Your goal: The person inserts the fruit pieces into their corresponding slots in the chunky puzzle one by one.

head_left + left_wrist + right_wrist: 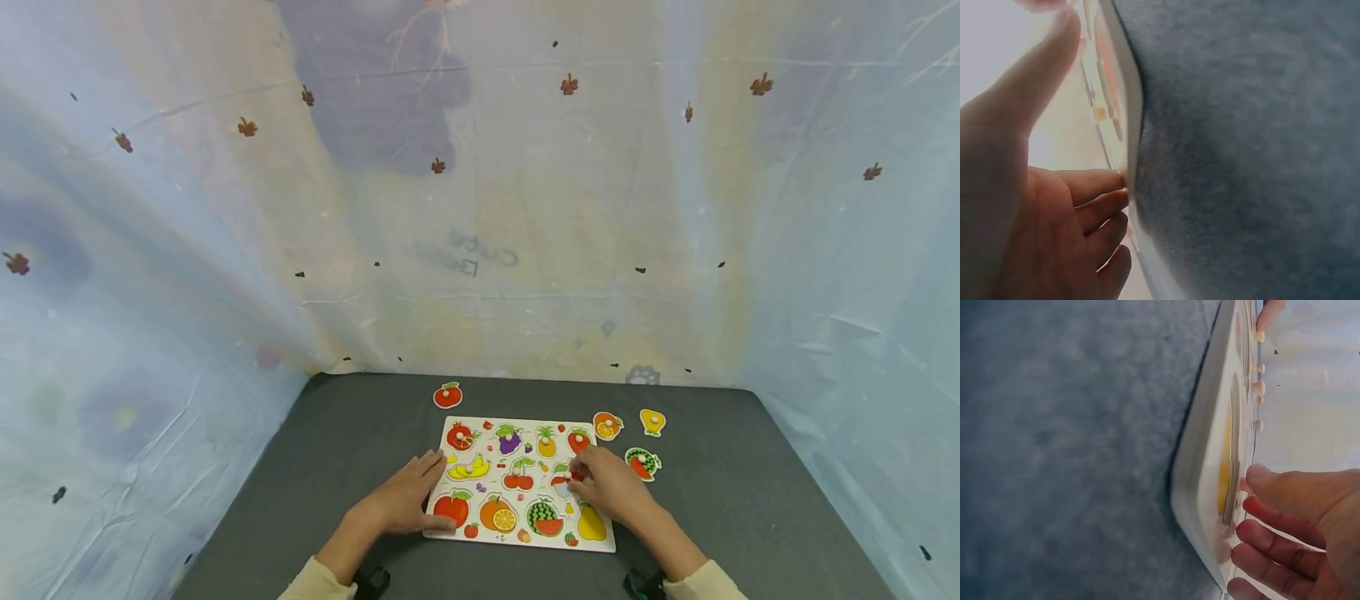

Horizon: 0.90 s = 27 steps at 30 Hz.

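Note:
A white wooden fruit puzzle board [495, 425] lies on the dark table. My left hand [405, 496] rests along its left edge, fingers at the side and thumb over the near left corner; the left wrist view shows those fingers [1105, 240] against the board's rim. With thumb and index finger, my right hand [611, 483] pinches the small knob of a red fruit puzzle piece [558, 481] at the right of the middle row. This piece sits tilted over its recess, partly hidden by the fingers. In the right wrist view, the piece's edge [1230, 494] stands up from the board.
Loose knobbed pieces lie around the board: a red fruit [447, 395] behind it, an orange [607, 426] at the far right corner, a pear [653, 422] and a watermelon [642, 464] to the right. A patterned curtain [525, 233] hangs behind the table [360, 417].

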### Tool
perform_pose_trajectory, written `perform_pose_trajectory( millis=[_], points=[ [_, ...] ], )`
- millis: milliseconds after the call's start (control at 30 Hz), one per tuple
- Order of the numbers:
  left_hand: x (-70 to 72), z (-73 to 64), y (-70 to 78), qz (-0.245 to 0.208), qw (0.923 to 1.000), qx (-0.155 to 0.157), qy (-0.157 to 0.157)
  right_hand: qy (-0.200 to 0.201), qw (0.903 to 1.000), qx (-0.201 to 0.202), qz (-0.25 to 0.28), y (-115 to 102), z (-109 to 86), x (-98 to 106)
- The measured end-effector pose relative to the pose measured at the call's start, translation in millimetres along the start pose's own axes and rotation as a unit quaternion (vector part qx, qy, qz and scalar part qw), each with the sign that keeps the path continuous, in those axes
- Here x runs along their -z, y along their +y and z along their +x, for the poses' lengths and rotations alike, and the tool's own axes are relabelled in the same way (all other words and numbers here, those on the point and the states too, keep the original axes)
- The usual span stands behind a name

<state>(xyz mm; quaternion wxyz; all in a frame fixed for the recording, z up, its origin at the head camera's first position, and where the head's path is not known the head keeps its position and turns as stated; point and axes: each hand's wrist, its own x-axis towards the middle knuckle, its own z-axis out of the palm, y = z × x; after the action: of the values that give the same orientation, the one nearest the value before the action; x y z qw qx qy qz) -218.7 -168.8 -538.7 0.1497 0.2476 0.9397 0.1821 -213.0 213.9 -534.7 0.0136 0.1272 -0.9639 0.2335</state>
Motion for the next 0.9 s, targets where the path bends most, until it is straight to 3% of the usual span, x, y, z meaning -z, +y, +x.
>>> perform_pose_trajectory(
  millis=[200,367,900],
  points=[
    [6.5,5.0,-3.0,0.005,0.9998,-0.013,0.013,0.009,0.9999,-0.002,-0.012,2,-9.6,3],
    [13.2,13.1,-8.3,0.03,0.9982,-0.03,0.041,0.006,0.9998,-0.015,-0.012,1,-17.7,8],
    [23.6,42.1,-25.3,0.038,0.9914,0.008,0.125,0.017,0.9994,-0.028,-0.013,9,-44.5,16]
  ],
)
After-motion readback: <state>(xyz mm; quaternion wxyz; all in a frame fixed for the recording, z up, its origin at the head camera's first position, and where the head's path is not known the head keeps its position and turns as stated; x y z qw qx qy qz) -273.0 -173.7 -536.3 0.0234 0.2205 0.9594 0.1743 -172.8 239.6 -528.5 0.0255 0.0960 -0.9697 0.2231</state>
